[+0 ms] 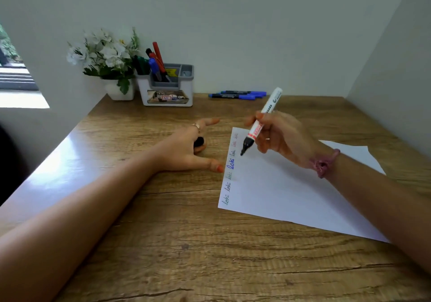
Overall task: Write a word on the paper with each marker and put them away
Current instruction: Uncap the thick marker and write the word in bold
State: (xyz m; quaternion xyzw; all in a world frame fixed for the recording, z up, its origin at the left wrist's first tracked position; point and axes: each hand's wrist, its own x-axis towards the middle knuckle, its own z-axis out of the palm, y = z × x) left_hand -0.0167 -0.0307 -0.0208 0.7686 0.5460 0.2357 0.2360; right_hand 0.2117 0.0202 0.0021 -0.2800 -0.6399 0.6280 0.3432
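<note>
Your right hand (277,136) grips the uncapped black marker (258,124), tip slanting down-left just above the paper (291,189) near its far-left corner; your left hand (189,147) curls around the cap (199,142).

There is one sheet of paper (291,185) on the bench (186,243). Down its left edge I can count seven little words (229,175); the top ones are faint, so there may be more. Two hands show: the left hand (186,147) and the right hand (282,136). One white marker (260,122) with a black tip is in the right hand. One black cap (199,142) is in the left hand. Three blue markers (238,94) lie at the back. One holder (166,87) has about five pens (155,61) in it; they overlap, so it is hard to tell. There is one pot of white flowers (105,59).
</note>
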